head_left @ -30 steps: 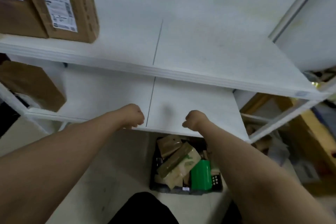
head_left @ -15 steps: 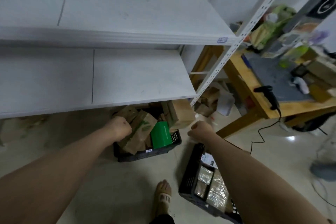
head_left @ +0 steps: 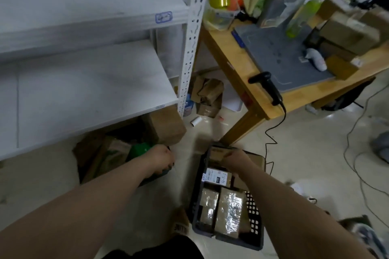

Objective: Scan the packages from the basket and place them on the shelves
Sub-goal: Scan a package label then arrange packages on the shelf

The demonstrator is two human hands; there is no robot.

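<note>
left hand [head_left: 161,156]: knuckles up, fingers curled under, over the near corner of the second basket [head_left: 156,174], just beside the green package [head_left: 140,149]; cannot tell if anything is in it
right hand [head_left: 235,160]: at the far end of the basket [head_left: 253,219], fingers curled onto the top edge of a brown package [head_left: 217,152]; looks like a pinch, frame is blurred there
brown package: tilted up against the basket's far wall
basket: dark plastic, on the floor [head_left: 305,143], close to the bench leg
basket contents: labelled package [head_left: 216,176] flat mid-basket, white label up, just below the right hand; two taped packages [head_left: 229,210] side by side at the near end
second basket: on the floor to the left, partly under the lower shelf [head_left: 94,90]; holds brown paper packages [head_left: 114,153] and the green package
cardboard box [head_left: 166,128]: under the lower shelf's right corner, at the second basket's far side
upper shelf [head_left: 84,0]: white, above the lower shelf; both meet the shelf post [head_left: 192,38]
scanner [head_left: 266,85]: black handheld, lying at the near edge of the bench [head_left: 229,59], well apart from both hands; cable [head_left: 273,132] drops to the floor
bench: wooden, right of the shelf post; grey mat [head_left: 280,57] on top, blurred clutter behind it
</note>
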